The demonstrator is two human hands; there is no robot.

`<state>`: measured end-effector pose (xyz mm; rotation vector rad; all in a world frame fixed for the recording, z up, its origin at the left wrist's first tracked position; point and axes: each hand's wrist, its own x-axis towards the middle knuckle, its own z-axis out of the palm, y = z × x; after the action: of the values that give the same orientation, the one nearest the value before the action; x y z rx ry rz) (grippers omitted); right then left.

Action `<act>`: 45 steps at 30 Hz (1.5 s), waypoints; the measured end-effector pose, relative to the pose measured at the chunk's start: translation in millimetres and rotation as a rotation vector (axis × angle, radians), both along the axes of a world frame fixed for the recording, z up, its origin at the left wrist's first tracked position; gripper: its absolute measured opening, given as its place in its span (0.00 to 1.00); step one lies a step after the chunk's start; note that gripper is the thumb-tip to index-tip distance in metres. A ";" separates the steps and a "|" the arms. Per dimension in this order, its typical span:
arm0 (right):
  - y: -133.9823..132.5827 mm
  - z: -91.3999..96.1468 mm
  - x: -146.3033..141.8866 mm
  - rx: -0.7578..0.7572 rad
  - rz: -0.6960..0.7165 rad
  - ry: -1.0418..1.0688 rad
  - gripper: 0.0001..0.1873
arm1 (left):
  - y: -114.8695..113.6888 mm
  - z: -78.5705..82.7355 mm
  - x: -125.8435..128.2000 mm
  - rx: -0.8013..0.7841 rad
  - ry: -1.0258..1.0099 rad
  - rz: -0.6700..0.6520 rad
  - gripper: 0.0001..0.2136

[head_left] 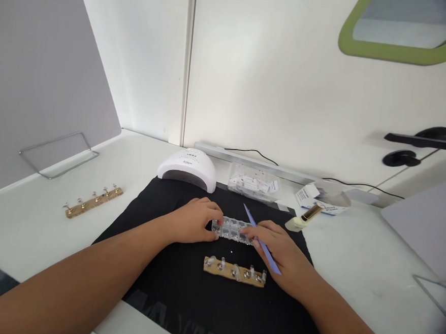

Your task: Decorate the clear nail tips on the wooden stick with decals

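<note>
A clear case with small lidded compartments [234, 228] lies on the black mat [169, 285], small shiny pieces visible inside. My left hand [194, 221] pinches its left end between thumb and fingers. Purple tweezers [266, 251] are tucked in my right hand [278, 247], points facing away from me, while its fingertips press on the case's right part, which they partly hide. Closer to me lies a wooden strip [216, 269] bearing several clear nail tips on round metal bases. One tiny white speck [231, 252] rests between case and strip.
A white nail lamp [188, 165] stands behind my left hand. Another strip with nail tips [94, 202] lies on the white table at left. Toward the back right are a plastic bag of packets [252, 182], an opened box [322, 198] and a polish bottle [304, 218].
</note>
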<state>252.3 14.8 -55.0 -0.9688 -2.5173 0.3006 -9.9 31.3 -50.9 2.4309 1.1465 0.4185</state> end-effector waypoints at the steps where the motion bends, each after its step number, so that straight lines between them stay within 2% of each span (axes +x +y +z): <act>1: 0.3 0.2 0.0 -0.002 0.011 -0.003 0.15 | -0.2 0.4 0.0 -0.001 0.003 -0.002 0.08; 13: 1.1 0.2 2.3 -0.041 0.059 -0.011 0.17 | -1.7 0.7 0.0 -0.002 0.013 -0.007 0.09; 22: -2.6 5.4 4.0 -0.041 0.081 -0.011 0.13 | -3.0 -0.1 1.2 0.015 0.007 -0.015 0.08; 30: -5.2 6.9 3.0 -0.026 0.095 -0.013 0.16 | -0.4 -2.6 1.1 0.029 0.011 -0.027 0.05; 45: -7.8 9.1 4.6 -0.070 0.099 0.034 0.18 | -3.3 3.6 4.5 0.194 0.144 -0.082 0.06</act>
<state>256.9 7.0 -45.9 -0.8591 -2.5432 0.4336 -5.4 28.0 -47.3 2.7045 1.1041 0.3483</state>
